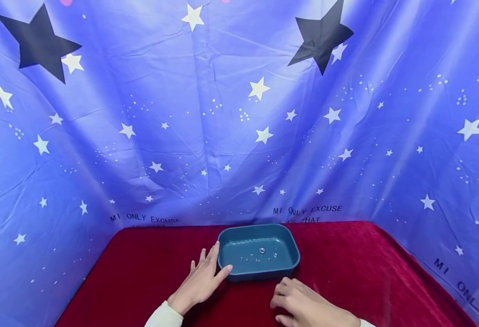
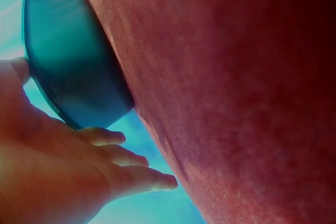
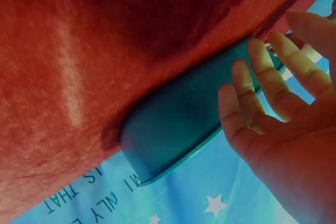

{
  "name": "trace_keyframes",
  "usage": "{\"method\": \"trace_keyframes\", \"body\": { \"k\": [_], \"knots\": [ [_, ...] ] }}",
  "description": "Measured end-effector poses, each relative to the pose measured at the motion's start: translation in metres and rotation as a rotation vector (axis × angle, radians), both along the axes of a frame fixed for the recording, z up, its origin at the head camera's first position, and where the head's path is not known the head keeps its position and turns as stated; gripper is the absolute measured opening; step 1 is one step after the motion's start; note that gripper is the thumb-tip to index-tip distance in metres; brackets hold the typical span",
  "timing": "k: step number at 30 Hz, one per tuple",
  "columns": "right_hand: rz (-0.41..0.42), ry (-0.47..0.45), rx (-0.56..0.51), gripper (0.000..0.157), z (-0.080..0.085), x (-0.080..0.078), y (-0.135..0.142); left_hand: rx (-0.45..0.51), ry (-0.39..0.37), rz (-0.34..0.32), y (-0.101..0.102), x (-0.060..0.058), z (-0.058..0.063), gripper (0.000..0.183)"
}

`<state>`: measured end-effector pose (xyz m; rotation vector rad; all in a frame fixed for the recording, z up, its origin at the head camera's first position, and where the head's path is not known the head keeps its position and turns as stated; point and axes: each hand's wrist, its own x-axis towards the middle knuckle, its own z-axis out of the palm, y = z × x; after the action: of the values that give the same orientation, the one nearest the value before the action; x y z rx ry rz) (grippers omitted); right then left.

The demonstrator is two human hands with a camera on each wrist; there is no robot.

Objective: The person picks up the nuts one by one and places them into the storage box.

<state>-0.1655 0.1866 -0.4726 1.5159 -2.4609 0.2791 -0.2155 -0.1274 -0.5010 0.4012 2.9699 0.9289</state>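
A dark blue-green rectangular tray (image 1: 259, 274) with rounded corners stands on the red cloth. Inside it lie several tiny clear or shiny pieces, the largest a small ring-like piece (image 1: 262, 250); their kind is too small to tell. My left hand (image 1: 201, 278) is at the tray's left side, fingers extended and thumb touching the near left rim. In the left wrist view, the left hand (image 2: 63, 156) has straight fingers beside the tray wall (image 2: 79, 61). My right hand (image 1: 304, 304) hovers just in front of the tray, fingers loosely bent; the right wrist view shows its palm (image 3: 294, 145) holding nothing.
Red velvety cloth (image 1: 345, 254) covers the table around the tray. Behind and on both sides hangs a blue curtain (image 1: 223, 113) printed with stars and lettering, close to the table's back edge.
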Motion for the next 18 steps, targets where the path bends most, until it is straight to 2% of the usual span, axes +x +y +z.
{"method": "trace_keyframes", "body": {
  "k": [6,14,18],
  "knots": [
    [0.057,-0.002,0.057,0.009,-0.012,0.004,0.002,0.012,0.012,-0.006,0.000,0.001,0.001,0.088],
    [0.071,0.030,0.126,0.006,-0.025,0.010,-0.001,0.010,0.016,-0.010,-0.001,0.001,0.000,0.087],
    [0.062,0.016,0.140,0.006,-0.029,0.012,-0.001,0.012,0.015,-0.010,-0.001,0.002,-0.001,0.088]
  ]
}}
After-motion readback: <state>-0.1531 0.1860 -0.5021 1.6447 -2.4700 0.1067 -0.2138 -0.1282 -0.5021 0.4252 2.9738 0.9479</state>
